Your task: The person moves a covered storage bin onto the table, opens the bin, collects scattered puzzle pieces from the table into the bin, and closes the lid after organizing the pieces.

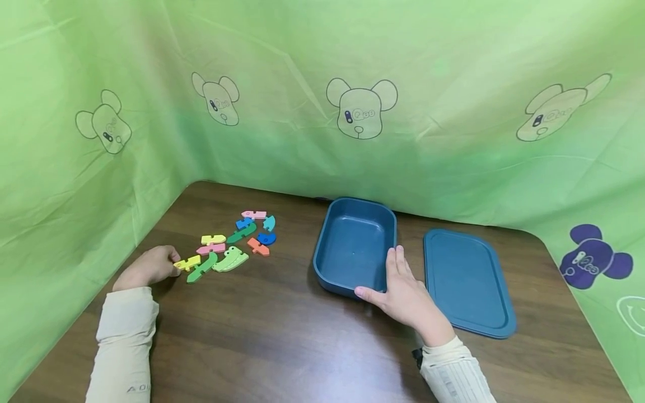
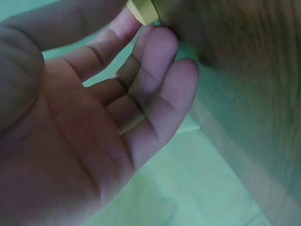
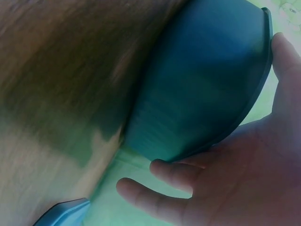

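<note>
At the table's left, my left hand (image 1: 149, 265) pinches the end of a yellow puzzle piece (image 1: 187, 263) between thumb and index finger. That yellow piece's end (image 2: 145, 11) shows at the fingertips in the left wrist view, the other fingers loosely bent. Close by lie a green curved piece (image 1: 202, 267), a pink piece (image 1: 210, 249) and a light green crocodile-head piece (image 1: 231, 259). My right hand (image 1: 410, 299) rests at the near right corner of an empty blue box (image 1: 351, 291), fingers extended along its side and thumb at the near rim.
Several more pieces lie behind, among them a second yellow one (image 1: 214, 239), an orange one (image 1: 258, 247) and a dark blue one (image 1: 267, 239). The blue lid (image 1: 466, 280) lies flat right of the box. Green cloth (image 1: 282, 151) hangs around the wooden table (image 1: 262, 336).
</note>
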### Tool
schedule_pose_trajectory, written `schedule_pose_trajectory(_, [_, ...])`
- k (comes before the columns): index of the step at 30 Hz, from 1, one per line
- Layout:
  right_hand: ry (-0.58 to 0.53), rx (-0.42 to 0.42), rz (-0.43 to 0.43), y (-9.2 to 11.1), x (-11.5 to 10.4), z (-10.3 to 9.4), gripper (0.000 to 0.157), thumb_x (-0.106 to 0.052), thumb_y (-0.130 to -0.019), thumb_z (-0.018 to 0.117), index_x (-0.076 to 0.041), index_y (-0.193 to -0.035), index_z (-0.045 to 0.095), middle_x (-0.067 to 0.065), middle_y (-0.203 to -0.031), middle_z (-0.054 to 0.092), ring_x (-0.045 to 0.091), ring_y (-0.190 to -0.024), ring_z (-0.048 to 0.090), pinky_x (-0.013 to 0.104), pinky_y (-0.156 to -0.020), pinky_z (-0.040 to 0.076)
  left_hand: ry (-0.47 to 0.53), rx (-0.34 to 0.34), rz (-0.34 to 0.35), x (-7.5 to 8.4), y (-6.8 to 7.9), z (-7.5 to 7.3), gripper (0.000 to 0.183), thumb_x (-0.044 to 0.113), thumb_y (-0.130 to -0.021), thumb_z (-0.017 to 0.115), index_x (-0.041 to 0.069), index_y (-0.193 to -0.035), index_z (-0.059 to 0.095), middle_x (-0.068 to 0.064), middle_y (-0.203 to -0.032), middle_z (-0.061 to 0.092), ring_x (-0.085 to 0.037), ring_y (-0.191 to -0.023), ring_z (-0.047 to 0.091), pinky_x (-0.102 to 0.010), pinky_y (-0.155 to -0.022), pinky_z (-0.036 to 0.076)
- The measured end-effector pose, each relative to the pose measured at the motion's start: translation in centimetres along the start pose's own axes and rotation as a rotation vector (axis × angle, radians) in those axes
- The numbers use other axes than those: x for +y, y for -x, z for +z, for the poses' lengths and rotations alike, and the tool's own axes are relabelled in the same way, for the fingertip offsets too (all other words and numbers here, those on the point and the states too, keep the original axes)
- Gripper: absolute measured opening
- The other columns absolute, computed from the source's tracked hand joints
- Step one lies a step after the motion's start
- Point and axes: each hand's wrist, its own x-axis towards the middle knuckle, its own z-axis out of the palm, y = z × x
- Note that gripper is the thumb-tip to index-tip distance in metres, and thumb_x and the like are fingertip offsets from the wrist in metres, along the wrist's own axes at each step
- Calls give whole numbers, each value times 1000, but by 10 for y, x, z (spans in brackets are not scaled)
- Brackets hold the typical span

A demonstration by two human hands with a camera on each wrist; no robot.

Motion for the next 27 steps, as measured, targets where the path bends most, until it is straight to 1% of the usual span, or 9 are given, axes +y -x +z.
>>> schedule_pose_trajectory(4, [-2,4,2,0,1,-2,124,-73,-87,61,10,-156,1,30,-163,-8,52,-145,14,70,-105,29,10,-2,-8,2,-3,-1,22,4,-81,72,-5,-98,61,-17,-92,62,-34,-86,55,-48,-76,46])
schedule_pose_trajectory(9, [-18,-11,3,1,1,-2,126,-75,-86,60,10,-156,-1,29,-163,-10,54,-144,17,70,-106,27,15,8,-9,-1,-5,2,17,1,-81,71,-4,-94,61,-14,-87,60,-30,-81,55,-44,-73,46])
schedule_pose_trajectory(14, [-35,-23,1,2,-1,-1,128,-77,-85,59,10,-156,-2,28,-163,-11,54,-144,17,71,-106,25,34,34,30,-9,-5,4,17,2,-81,73,-4,-93,62,-10,-81,59,-25,-76,55,-40,-70,45])
schedule_pose_trajectory(19, [-45,-29,11,2,0,0,126,-73,-86,62,8,-157,-4,25,-163,-13,53,-144,17,71,-107,23,80,54,75,-15,-4,3,19,4,-81,71,-5,-95,62,-9,-82,60,-23,-76,55,-38,-68,45])
schedule_pose_trajectory(22, [-40,-29,12,1,1,0,126,-73,-86,62,7,-157,-4,25,-164,-13,53,-143,20,71,-107,23,100,74,86,-16,-3,0,20,5,-83,69,-5,-98,62,-9,-83,60,-22,-75,53,-36,-67,44])
schedule_pose_trajectory(27, [-32,-29,15,1,1,-1,129,-79,-84,57,7,-157,-3,25,-164,-11,55,-140,27,70,-107,25,125,93,104,-13,-3,-2,22,8,-86,71,-6,-102,63,-8,-85,60,-21,-76,53,-36,-66,44])
